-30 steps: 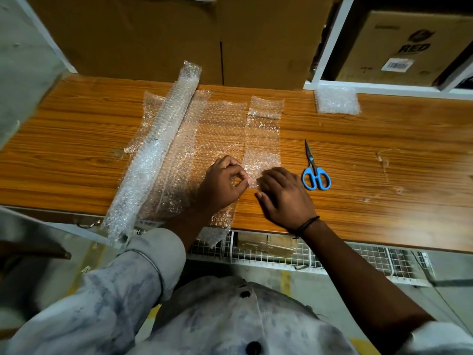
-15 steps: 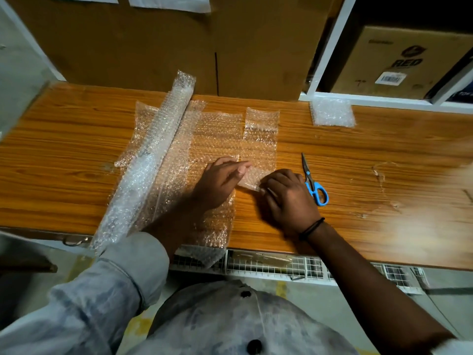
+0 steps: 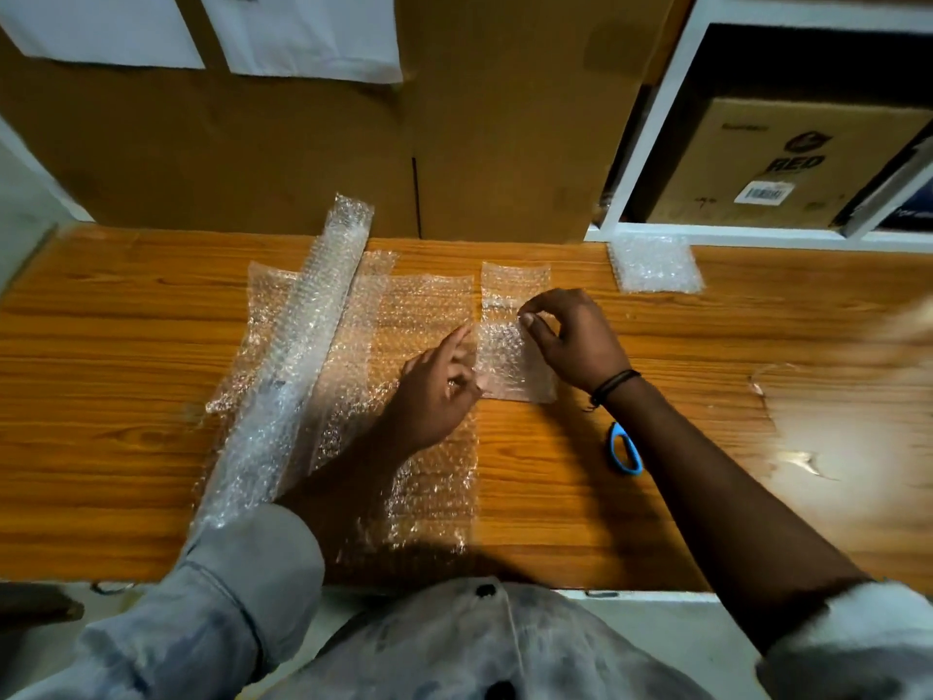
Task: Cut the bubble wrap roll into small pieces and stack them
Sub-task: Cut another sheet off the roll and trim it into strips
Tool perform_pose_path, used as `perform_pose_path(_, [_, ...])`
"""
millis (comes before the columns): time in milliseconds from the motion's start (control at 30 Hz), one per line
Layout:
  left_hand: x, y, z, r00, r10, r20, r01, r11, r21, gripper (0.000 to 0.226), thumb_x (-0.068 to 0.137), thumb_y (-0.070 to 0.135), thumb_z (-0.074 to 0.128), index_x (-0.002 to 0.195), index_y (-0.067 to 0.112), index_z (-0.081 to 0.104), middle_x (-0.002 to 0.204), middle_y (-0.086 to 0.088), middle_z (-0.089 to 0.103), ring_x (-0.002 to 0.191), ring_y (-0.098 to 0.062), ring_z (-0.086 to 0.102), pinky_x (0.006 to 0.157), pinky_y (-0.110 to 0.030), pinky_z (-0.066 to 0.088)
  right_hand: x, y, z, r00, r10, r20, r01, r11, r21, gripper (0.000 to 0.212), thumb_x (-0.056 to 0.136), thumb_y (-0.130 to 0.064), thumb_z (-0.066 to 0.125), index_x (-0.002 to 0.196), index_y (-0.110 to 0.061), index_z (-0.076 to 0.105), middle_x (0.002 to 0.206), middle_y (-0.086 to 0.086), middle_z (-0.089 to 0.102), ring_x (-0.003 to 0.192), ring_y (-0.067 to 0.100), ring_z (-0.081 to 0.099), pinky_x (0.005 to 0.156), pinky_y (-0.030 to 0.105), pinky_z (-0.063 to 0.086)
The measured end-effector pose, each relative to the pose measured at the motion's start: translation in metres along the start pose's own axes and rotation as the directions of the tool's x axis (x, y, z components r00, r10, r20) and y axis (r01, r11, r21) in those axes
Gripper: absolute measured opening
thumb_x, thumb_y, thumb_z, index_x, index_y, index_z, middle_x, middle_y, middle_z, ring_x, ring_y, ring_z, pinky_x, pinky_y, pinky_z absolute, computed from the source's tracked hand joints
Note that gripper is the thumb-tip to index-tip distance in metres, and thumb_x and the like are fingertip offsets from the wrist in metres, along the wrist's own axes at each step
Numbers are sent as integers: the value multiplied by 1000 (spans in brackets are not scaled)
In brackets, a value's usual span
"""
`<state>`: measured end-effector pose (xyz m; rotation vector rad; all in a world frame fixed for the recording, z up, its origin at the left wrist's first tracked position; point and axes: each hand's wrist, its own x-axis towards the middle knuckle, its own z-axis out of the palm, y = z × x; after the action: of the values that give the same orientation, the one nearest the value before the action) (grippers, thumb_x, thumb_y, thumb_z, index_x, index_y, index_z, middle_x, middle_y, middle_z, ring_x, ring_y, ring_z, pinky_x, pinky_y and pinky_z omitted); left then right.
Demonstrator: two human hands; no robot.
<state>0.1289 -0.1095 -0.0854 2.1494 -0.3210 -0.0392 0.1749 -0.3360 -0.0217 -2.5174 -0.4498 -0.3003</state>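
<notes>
Two hands meet over the table [image 3: 101, 346] | left hand [image 3: 434, 391]: forearm across the unrolled sheet [image 3: 429, 305]; fingers pinch the cut strip [image 3: 510, 361] at its left edge | right hand [image 3: 575, 341]: wrist arched; thumb and forefinger pinch its far edge | bubble wrap roll [image 3: 303, 356]: lies left of both hands; stacked pieces [image 3: 656, 262] at the table's far edge

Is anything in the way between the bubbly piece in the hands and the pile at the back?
Nothing visible. Only bare table lies between the piece, pinched by the left hand and right hand, and the pile. The scissors lie nearer, off that path.
</notes>
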Motion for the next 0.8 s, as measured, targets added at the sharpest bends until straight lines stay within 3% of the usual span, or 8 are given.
perform_pose_path(100, [6, -4, 5, 997, 2, -71, -1, 1000, 7, 89, 89, 33, 75, 162, 26, 25, 93, 13, 75, 117, -7, 62, 110, -53, 45, 21, 8, 11, 999, 34, 23, -33, 998, -47, 12, 98, -20, 64, 101, -16, 74, 105, 6, 74, 103, 32, 61, 88, 45, 49])
perform_pose_path(167, [9, -5, 6, 994, -19, -108, 19, 1000, -4, 89, 88, 27, 79, 160, 26, 28, 90, 12, 76, 116, -8, 63, 110, -51, 45, 31, 15, 18, 997, 62, 37, -59, 994, -95, 13, 97, -21, 63, 100, -18, 75, 103, 5, 74, 102, 33, 61, 87, 47, 51])
perform_pose_path(300, [12, -9, 11, 989, -11, -147, 20, 998, 55, 84, 86, 37, 81, 156, 30, 35, 86, 16, 73, 109, -6, 64, 110, -54, 43, 35, 23, 30, 989, 134, 55, -124, 979, -162, 14, 96, -21, 62, 101, -19, 75, 105, 8, 71, 105, 36, 59, 88, 46, 49])
perform_pose_path(400, [14, -12, 14, 986, 7, -166, 13, 993, 120, 79, 87, 46, 78, 154, 32, 38, 86, 18, 71, 109, -8, 63, 115, -52, 34, 25, 18, 33, 986, 163, -41, -168, 972, -162, 24, 96, -24, 57, 115, -19, 71, 118, 10, 62, 112, 34, 52, 93, 45, 42])
perform_pose_path(533, [16, -16, 17, 983, 20, -184, 10, 987, 158, 76, 89, 49, 74, 154, 32, 38, 88, 18, 69, 113, -10, 59, 114, -43, 28, -8, -1, 33, 983, 32, -182, -71, 975, -210, 27, 93, -18, 58, 118, -16, 68, 120, 9, 60, 111, 31, 52, 88, 44, 42])
perform_pose_path(667, [17, -15, 21, 976, 35, -215, 6, 982, 190, 73, 89, 46, 74, 152, 31, 40, 83, 20, 67, 109, -10, 59, 112, -41, 29, -53, -9, 42, 994, -89, -69, 71, 970, -231, 25, 94, -19, 61, 117, -13, 68, 119, 5, 65, 114, 29, 57, 87, 42, 42])
perform_pose_path(800, [16, -17, 24, 971, 47, -234, 7, 975, 224, 67, 90, 43, 72, 149, 32, 44, 82, 21, 63, 106, -11, 59, 108, -37, 29, -77, 4, 55, 992, -125, 29, 128, 970, -206, 33, 98, -27, 61, 128, -13, 67, 136, 6, 63, 135, 27, 52, 104, 44, 43])
